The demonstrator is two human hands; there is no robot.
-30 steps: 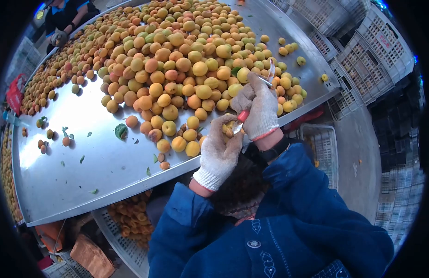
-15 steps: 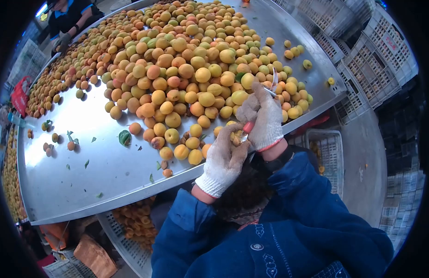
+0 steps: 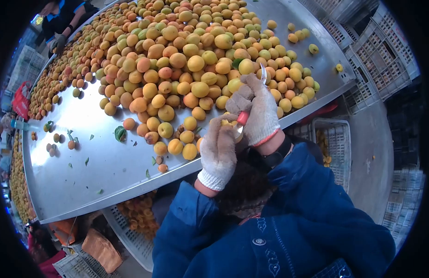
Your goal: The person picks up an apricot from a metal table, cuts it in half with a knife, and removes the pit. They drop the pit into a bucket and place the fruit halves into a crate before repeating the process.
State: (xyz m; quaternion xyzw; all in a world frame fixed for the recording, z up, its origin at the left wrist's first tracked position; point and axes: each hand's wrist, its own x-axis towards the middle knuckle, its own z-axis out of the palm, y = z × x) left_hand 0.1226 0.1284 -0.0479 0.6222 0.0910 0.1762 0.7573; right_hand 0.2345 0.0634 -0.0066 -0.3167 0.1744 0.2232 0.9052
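My left hand (image 3: 217, 150), in a white knit glove with brownish fingers, is closed around an apricot (image 3: 232, 123), mostly hidden by the fingers. My right hand (image 3: 263, 111), gloved alike, grips a red-handled knife (image 3: 243, 117). A shiny metal part of it meets the fruit in my left hand. Beyond the right fingers a curved metal blade (image 3: 263, 72) sticks up; whether it belongs to the same tool is hidden. Both hands are close together over the near edge of a metal table (image 3: 103, 171), beside a large heap of apricots (image 3: 177, 60).
Loose leaves (image 3: 120, 133) and stray apricots lie on the table. Below its edge stand a crate of apricot pieces (image 3: 126, 238) and another crate (image 3: 347, 153) at right. Stacked crates (image 3: 383, 58) line the right side. Another person's gloved hand (image 3: 58, 44) is at the far left.
Both hands have shifted slightly left within the view, still together at the fruit. The left hand has turned more upright, and the metal part by the fruit shows more. The view itself has moved a little.
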